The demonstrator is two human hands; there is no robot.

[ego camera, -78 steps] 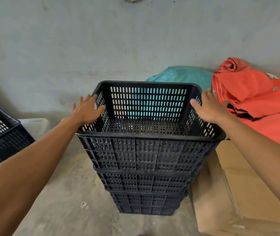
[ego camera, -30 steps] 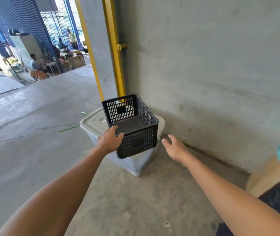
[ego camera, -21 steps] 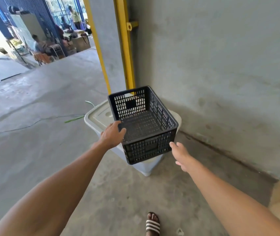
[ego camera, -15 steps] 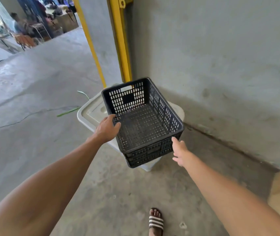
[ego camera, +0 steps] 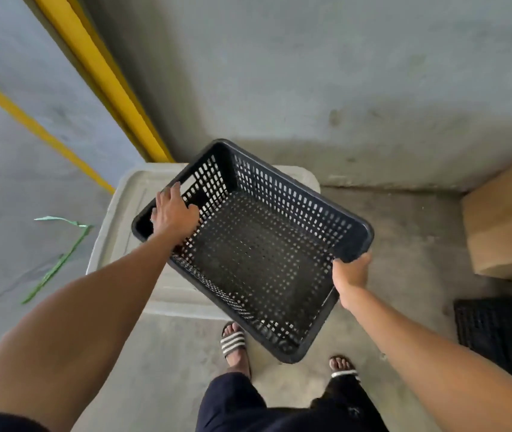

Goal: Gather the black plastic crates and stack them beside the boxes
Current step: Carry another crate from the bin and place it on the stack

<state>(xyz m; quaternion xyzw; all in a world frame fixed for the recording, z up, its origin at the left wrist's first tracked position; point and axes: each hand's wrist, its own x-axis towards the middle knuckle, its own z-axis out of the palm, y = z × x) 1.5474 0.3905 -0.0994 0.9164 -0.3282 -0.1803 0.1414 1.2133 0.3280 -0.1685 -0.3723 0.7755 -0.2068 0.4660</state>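
Note:
An empty black perforated plastic crate (ego camera: 258,254) is held in front of me, turned diagonally over a pale lidded bin. My left hand (ego camera: 173,213) grips its far left rim. My right hand (ego camera: 351,272) grips the corner of its right rim. At the right edge lies the dark edge of the black crate stack (ego camera: 504,335), next to a brown cardboard box (ego camera: 507,219).
The pale plastic bin (ego camera: 124,219) stands on the concrete floor against the grey wall. A yellow post (ego camera: 105,76) rises at the left. A green strap (ego camera: 58,260) lies on the floor. My sandalled feet (ego camera: 233,341) are below the crate.
I turned from the crate stack to a single crate on the bin. Both hands have closed on its rims and it has swung out toward me.

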